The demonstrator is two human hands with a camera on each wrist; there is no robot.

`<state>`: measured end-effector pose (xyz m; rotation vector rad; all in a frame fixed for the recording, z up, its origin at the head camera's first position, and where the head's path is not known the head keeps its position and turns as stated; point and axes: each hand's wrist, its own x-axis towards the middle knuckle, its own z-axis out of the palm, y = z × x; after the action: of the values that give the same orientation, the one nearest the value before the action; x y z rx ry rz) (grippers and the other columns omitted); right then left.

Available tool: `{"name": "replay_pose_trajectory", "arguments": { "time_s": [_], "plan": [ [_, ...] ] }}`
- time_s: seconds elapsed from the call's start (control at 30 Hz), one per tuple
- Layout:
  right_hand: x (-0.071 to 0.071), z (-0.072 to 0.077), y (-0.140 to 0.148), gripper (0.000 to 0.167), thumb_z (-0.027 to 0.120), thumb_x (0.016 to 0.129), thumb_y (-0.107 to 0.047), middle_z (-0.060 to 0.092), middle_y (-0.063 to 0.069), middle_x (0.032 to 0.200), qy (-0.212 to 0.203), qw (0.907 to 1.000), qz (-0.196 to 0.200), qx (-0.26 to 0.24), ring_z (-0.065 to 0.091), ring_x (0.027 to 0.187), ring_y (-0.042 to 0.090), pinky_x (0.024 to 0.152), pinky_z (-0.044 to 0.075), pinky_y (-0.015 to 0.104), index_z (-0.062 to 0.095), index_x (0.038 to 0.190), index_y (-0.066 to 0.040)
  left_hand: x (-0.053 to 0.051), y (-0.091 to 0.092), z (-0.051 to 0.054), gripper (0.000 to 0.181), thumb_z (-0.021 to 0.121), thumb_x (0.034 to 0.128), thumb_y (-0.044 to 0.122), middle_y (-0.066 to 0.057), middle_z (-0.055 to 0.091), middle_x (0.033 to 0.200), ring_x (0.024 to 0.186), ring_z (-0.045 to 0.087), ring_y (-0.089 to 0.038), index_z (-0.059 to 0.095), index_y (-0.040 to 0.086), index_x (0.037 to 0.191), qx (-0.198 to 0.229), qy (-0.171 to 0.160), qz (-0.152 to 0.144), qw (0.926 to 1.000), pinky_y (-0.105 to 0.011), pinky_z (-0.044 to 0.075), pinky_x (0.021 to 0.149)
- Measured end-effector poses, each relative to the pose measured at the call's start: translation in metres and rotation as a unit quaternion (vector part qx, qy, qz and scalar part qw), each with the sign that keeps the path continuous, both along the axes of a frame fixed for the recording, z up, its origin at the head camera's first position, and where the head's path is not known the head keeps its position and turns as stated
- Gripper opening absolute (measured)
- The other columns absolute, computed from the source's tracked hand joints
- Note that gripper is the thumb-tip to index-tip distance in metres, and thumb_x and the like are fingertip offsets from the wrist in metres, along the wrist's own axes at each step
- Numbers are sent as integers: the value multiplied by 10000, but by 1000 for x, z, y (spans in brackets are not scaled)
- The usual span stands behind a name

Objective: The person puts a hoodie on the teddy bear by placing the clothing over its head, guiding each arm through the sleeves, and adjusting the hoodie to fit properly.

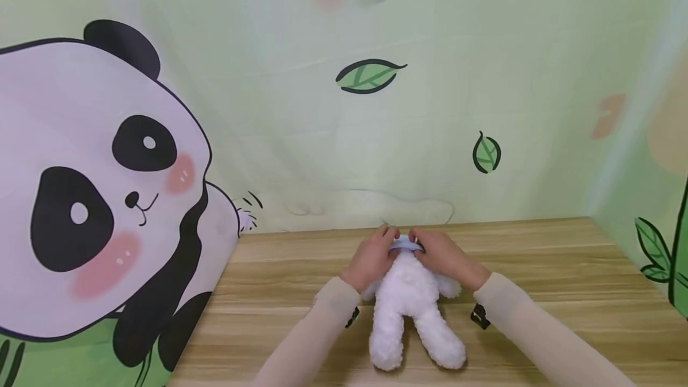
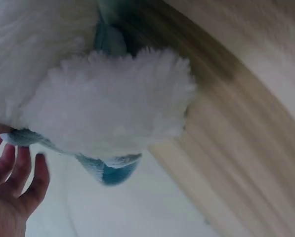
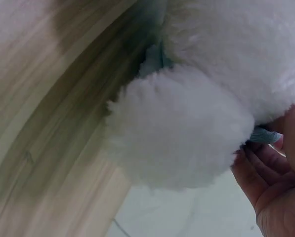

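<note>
A fluffy white plush toy (image 1: pixel 411 291) lies on the wooden table, its legs pointing toward me. Light blue cloth (image 1: pixel 405 243) shows at its upper end, between my two hands. My left hand (image 1: pixel 373 255) pinches the cloth's left side, its other fingers spread in the left wrist view. On the opposite side, my right hand (image 1: pixel 446 255) pinches the cloth's edge (image 3: pixel 263 136) between thumb and fingers. A furry limb (image 2: pixel 117 103) fills much of the left wrist view, with more blue fabric (image 2: pixel 117 170) beneath it. The toy's head cannot be made out in the head view.
The wood-grain table (image 1: pixel 279 291) meets a pale green backdrop (image 1: pixel 295 136) along its far edge. A large printed panda (image 1: pixel 140 196) covers the left side of the backdrop. Dark wrist straps (image 1: pixel 480 316) show under both sleeves.
</note>
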<state>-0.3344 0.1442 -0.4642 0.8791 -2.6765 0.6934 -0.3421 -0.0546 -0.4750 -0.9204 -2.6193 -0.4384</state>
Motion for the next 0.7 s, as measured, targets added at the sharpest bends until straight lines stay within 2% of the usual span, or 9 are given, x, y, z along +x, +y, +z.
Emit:
{"name": "replay_pose_trajectory", "arguments": {
  "time_s": [0.07,0.13,0.27,0.37,0.53,0.7],
  "plan": [
    [3,3,-1,169,652,864,-17,576,-2,713,16,10000,-77,6,463,618,99,566,400,231,566,998,-72,2,1,1,169,642,948,165,-12,582,968,796,611,-138,549,135,1086,-139,417,79,9990,-226,508,668],
    [5,5,-1,158,635,863,-12,575,1,701,-23,9999,-119,-29,449,604,97,560,391,222,576,1002,-62,4,2,2,148,629,953,155,-10,604,921,752,613,-137,565,134,1085,-212,568,103,9981,-218,498,633],
    [10,8,-1,132,602,870,-20,673,50,789,80,10000,-38,-44,538,654,104,620,468,253,639,995,-40,9,1,3,148,573,980,140,-27,678,870,712,650,-147,608,127,1123,-304,440,101,9985,-218,504,615],
    [13,8,0,143,579,890,-33,715,75,870,252,9997,46,30,603,713,132,684,515,304,677,993,-38,12,-1,5,183,539,994,128,-39,700,954,774,689,-173,618,115,1159,-479,420,-14,9980,-231,537,657],
    [15,5,2,126,618,923,-65,673,53,911,283,9995,22,155,617,774,165,705,514,317,691,1023,-43,14,-3,4,197,540,998,118,-40,626,1073,894,655,-159,645,97,1163,-652,461,-159,9967,-211,533,746],
    [16,6,3,111,663,889,-38,685,52,907,335,9994,35,25,641,810,190,725,526,342,675,998,-55,17,-5,3,238,566,980,90,-41,628,1103,952,653,-159,635,103,1208,-578,257,-131,9979,-214,538,792]
  ]
}}
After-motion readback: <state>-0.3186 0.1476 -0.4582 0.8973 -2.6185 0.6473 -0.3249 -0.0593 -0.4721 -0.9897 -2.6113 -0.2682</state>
